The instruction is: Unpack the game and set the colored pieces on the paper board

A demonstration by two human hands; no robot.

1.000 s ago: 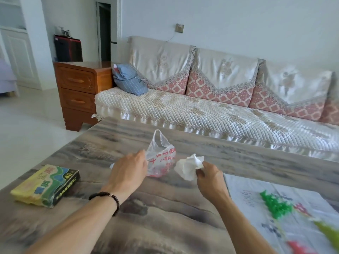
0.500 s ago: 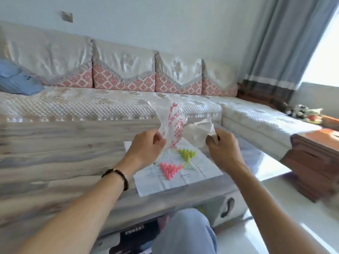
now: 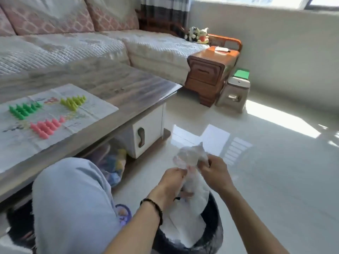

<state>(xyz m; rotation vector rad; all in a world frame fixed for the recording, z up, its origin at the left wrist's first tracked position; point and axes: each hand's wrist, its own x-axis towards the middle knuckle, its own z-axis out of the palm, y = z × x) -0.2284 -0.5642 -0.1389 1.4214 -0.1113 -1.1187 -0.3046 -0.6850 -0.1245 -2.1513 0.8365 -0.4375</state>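
Note:
The paper board (image 3: 91, 109) lies flat on the coffee table at the left. On it stand three groups of cone pieces: green pieces (image 3: 23, 110), yellow-green pieces (image 3: 73, 102) and pink pieces (image 3: 45, 127). Off the table's right end, low over a black waste bin (image 3: 212, 237), my left hand (image 3: 172, 182) and my right hand (image 3: 214, 173) both pinch a crumpled clear plastic bag (image 3: 189, 156) together with white paper. The white stuff hangs down into the bin.
The grey coffee table (image 3: 128, 85) fills the left side, with a white cabinet door under it. My knee in light trousers (image 3: 71, 200) is at the bottom left. A sofa, a wooden side cabinet (image 3: 209, 70) and a small stool (image 3: 234, 92) stand behind; shiny floor lies to the right.
I have turned right and down from the table. Both hands carried the plastic bag and white paper from above the board down to the waste bin by my knee.

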